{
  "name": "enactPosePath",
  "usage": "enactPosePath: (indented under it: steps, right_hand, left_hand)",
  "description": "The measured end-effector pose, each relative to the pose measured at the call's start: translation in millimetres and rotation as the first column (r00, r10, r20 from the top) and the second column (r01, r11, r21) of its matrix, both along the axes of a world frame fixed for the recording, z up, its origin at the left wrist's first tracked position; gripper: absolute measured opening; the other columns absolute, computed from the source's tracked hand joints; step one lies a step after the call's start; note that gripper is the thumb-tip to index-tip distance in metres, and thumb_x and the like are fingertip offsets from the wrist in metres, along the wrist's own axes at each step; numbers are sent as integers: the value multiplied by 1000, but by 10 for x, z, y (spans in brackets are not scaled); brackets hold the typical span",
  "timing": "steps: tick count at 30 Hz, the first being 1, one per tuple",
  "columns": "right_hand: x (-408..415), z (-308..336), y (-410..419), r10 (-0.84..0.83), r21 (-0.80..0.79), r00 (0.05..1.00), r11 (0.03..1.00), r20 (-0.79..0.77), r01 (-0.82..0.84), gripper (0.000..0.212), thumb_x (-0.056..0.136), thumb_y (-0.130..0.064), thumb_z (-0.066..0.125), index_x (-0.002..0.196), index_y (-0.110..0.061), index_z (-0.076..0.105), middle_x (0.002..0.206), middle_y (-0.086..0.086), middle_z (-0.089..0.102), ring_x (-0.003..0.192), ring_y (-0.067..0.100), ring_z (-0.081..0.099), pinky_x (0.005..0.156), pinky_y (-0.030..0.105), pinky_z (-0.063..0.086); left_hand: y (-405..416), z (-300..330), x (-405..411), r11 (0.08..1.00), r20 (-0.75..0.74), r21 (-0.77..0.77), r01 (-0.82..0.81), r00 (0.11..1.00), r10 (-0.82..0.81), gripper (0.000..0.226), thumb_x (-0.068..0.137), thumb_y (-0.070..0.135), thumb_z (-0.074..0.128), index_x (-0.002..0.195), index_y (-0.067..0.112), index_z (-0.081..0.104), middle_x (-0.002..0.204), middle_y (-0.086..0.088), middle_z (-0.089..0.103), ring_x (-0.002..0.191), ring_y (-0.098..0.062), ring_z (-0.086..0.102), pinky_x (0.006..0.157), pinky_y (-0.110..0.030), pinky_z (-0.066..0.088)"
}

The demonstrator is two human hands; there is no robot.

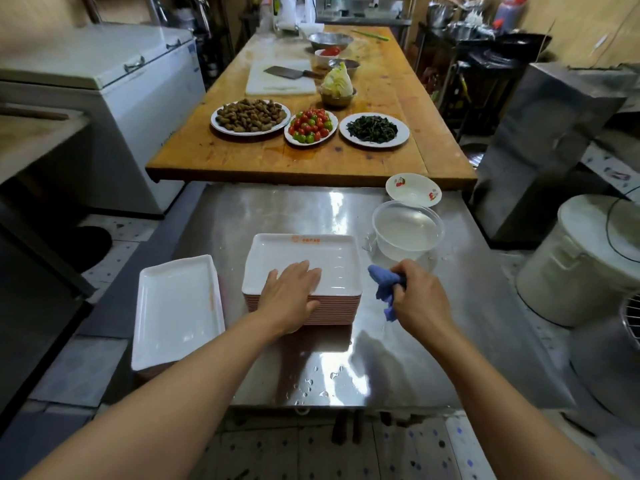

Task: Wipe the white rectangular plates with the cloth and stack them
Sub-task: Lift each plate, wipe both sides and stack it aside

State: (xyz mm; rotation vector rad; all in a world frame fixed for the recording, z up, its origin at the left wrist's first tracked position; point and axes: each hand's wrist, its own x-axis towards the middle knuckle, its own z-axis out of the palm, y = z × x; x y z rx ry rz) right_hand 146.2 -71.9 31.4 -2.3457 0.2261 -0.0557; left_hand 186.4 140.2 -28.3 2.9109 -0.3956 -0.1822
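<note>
While your left hand [292, 295] lies flat on the top plate [304, 263] of the stack, your right hand [417, 298] grips the blue cloth [385, 285].

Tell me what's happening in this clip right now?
A person stands at a steel table wiping plates. The left hand rests flat on the top plate of a tall stack, steadying it. The right hand grips a bunched blue cloth just off that plate's right edge, not touching it. A second stack of plates sits to the left, and a clear tub of water stands behind the cloth.
</note>
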Motion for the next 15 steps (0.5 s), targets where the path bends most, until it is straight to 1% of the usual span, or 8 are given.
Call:
enactPosePath:
  steps: [3,5,8,10,11,12,14,15]
  right_hand:
    - [-43,-28,-8,-37,26,998,999,-52,38,20,84,-4,43,80,-23,49,56,-8,63,54,10,65,73,46,54]
    - [-68,-35,-4,-50,25,996,998,-70,52,20,84,-4,43,83,-23,49,56,-4,64,63,18,66,76,47,53]
    - [-111,-33,5,-52,61,995,997,-80,57,20,85,-4,41,85,-23,50,57,1,64,66,23,66,76,48,54]
    - [-138,-12,9,-45,99,996,994,-72,52,20,87,-5,41,86,-22,50,59,1,64,55,19,66,70,46,56]
    - [-151,4,9,-47,126,997,991,-61,54,19,89,-5,41,85,-21,50,60,0,62,48,15,64,64,42,57]
    - [-163,24,9,-54,161,998,985,-45,60,19,89,-3,41,84,-20,50,60,-3,60,45,11,63,57,32,57]
    - [-184,70,5,-80,234,997,969,-13,81,17,88,1,41,85,-14,50,64,-5,57,46,4,60,39,15,45]
    - [-185,90,2,-90,254,996,963,-10,90,16,88,2,41,88,-12,50,69,-2,56,51,7,60,35,14,42]
  left_hand:
    - [13,-49,-5,999,45,38,-5,999,4,53,93,24,51,142,27,31,156,1,20,143,-19,18,113,-42,14]
    - [4,-39,-34,999,109,34,-9,994,5,46,93,21,49,137,28,39,151,1,32,138,-19,30,108,-40,21]
    - [-29,36,-104,999,240,44,10,971,-20,32,88,13,50,117,26,55,125,-1,57,112,-23,54,84,-35,36]
    - [-22,87,-151,1000,262,3,17,965,-17,28,85,10,53,109,23,61,116,-4,63,104,-26,60,76,-37,43]
    - [-11,112,-168,1000,265,-17,23,964,-17,28,86,10,54,109,23,62,116,-4,64,104,-26,61,74,-37,44]
    - [7,147,-176,999,277,-31,31,961,-22,29,87,11,52,110,25,62,116,-2,64,104,-26,61,73,-35,44]
    - [41,273,-173,998,315,-55,42,949,-22,30,89,15,49,112,31,62,111,3,66,101,-26,62,67,-32,39]
    - [50,365,-167,998,344,-47,52,938,-32,29,89,16,49,110,31,62,107,3,68,97,-27,63,63,-32,34]
